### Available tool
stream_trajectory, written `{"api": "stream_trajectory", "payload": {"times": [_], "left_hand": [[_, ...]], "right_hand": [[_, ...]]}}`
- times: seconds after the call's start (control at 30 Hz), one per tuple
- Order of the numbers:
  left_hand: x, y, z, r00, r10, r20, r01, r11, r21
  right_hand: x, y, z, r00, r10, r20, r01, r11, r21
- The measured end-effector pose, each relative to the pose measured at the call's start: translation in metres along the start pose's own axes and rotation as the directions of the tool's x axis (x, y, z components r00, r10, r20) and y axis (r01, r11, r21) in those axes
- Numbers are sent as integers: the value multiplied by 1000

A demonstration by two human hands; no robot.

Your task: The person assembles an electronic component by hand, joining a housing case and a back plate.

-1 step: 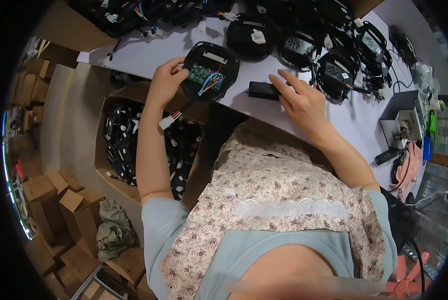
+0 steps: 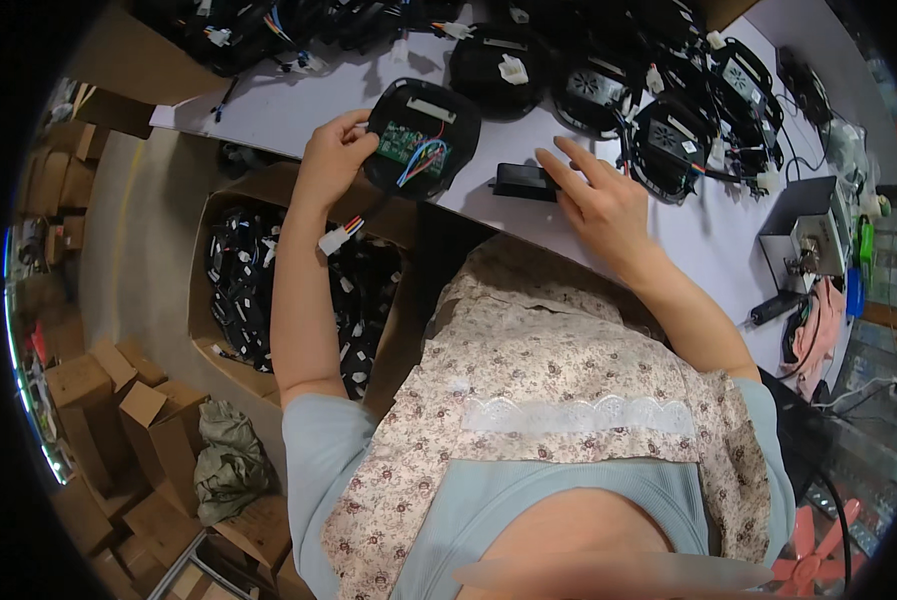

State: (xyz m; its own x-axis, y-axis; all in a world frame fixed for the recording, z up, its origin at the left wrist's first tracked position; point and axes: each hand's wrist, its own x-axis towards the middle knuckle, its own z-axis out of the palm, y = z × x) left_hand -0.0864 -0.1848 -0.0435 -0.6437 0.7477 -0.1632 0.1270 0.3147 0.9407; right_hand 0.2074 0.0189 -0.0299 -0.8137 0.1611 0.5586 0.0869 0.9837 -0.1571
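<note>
At the table's near edge, my left hand [image 2: 336, 160] pinches the left rim of a round black plastic housing [image 2: 460, 125]. Its inner side faces up. Inside it is a green circuit board [image 2: 400, 142] with blue, red and white wires looping over it. A short cable hangs from the housing, over the table edge, to a white connector [image 2: 336, 240]. My right hand [image 2: 605, 205] lies to the right with its fingers spread. Its fingers are at the right end of a black oblong block [image 2: 523, 181] on the table; whether they press on it I cannot tell.
More black housings [image 2: 673, 150] with cables crowd the back and right of the table [image 2: 488, 215]. A cardboard box [image 2: 200, 290] of black wired parts stands below the left edge. At the right are a small open metal box [image 2: 803, 235] and a pink cloth [image 2: 816, 335].
</note>
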Motion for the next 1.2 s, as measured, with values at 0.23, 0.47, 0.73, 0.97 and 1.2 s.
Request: {"api": "stream_trajectory", "payload": {"times": [0.23, 0.47, 0.73, 0.97, 1.2], "left_hand": [[21, -5, 16, 912, 336, -237, -282, 930, 234], [-29, -4, 18, 810, 428, -401, -228, 860, 457], [-105, 36, 114, 923, 384, 13, -382, 921, -71], [-85, 34, 142, 919, 388, -65, -385, 921, 55], [-83, 38, 128, 991, 113, 67, -57, 833, -550]], "right_hand": [[-3, -1, -4, 996, 77, -53, -79, 996, -43], [-10, 4, 3, 950, 303, 77, -309, 947, 92], [0, -21, 3, 736, 466, 492, -629, 201, 751], [-1, -22, 19, 836, 277, 474, -514, 94, 852], [1, -27, -4, 810, 11, 586, -575, -175, 799]]}}
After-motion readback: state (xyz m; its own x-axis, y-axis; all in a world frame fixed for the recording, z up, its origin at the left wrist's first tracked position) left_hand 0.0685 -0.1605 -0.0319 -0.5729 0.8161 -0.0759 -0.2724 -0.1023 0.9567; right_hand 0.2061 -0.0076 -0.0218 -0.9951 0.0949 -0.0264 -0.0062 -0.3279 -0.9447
